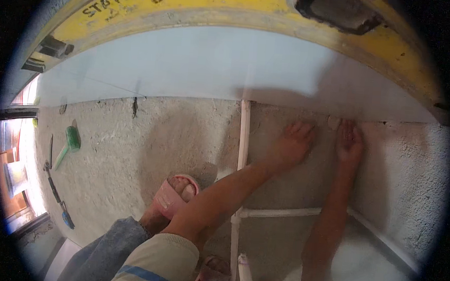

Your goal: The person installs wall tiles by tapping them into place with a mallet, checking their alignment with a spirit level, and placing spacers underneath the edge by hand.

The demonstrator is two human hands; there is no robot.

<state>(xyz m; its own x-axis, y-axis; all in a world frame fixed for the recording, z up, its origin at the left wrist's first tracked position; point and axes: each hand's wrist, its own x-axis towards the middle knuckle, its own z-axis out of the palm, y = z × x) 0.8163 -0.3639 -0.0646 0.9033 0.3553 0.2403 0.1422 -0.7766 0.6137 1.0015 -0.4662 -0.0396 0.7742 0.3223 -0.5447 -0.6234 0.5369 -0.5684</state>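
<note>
My left hand [294, 144] is low by the bottom edge of a pale wall tile [199, 59], its fingers curled; whether anything small is in them is hidden. Just to its right, my right hand [350, 142] has its fingers bent together at the same tile edge, and what they hold, if anything, cannot be made out. A small light lump [333, 122] lies between the hands at the foot of the tile. Across the top, a yellow spirit level [220, 5] runs along the tiled wall.
White pipes [244, 137] cross the rough concrete floor [103, 147], joined by a side branch [282, 212]. My foot wears a pink slipper [170, 197]. At left lie a green round-headed tool [73, 138] and a thin dark tool [54, 190]. A cigarette [245, 277] shows close up below.
</note>
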